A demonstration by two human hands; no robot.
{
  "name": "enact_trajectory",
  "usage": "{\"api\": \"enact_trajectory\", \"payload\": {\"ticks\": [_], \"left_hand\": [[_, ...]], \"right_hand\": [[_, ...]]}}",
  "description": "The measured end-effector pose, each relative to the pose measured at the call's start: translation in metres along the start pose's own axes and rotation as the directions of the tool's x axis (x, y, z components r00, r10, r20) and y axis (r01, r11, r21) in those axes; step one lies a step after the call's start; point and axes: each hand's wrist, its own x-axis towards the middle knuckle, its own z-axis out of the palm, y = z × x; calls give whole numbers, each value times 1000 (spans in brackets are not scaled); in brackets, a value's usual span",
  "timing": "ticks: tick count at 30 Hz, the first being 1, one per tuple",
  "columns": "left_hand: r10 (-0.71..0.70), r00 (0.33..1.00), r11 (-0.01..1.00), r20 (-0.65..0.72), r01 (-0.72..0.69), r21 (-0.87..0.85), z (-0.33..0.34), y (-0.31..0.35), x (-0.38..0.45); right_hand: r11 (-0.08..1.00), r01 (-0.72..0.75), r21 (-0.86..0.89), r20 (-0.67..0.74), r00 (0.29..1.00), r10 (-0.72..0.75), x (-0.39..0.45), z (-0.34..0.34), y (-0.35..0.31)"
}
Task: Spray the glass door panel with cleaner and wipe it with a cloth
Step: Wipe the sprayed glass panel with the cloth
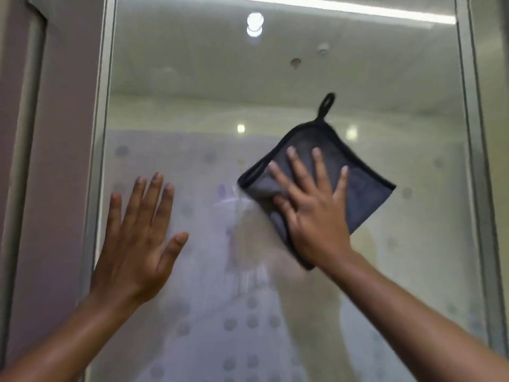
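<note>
The glass door panel (275, 86) fills the view, clear at the top and frosted with grey dots lower down. A dark grey cloth (366, 188) with black edging and a hanging loop lies flat against the glass right of centre. My right hand (311, 208) presses on the cloth's lower left part with fingers spread. My left hand (140, 238) rests flat on the frosted glass at the left, fingers apart, holding nothing. No spray bottle is in view.
A metal door frame (100, 133) borders the glass on the left, and another frame post (473, 133) on the right. A mauve wall (55, 161) stands left of the frame. Ceiling lights reflect in the upper glass.
</note>
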Motion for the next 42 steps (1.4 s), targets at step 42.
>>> {"api": "enact_trajectory", "payload": {"ticks": [42], "left_hand": [[21, 998, 1000, -60, -20, 18, -8, -42, -8]], "right_hand": [[993, 117, 14, 73, 990, -117, 36, 4, -72]]}}
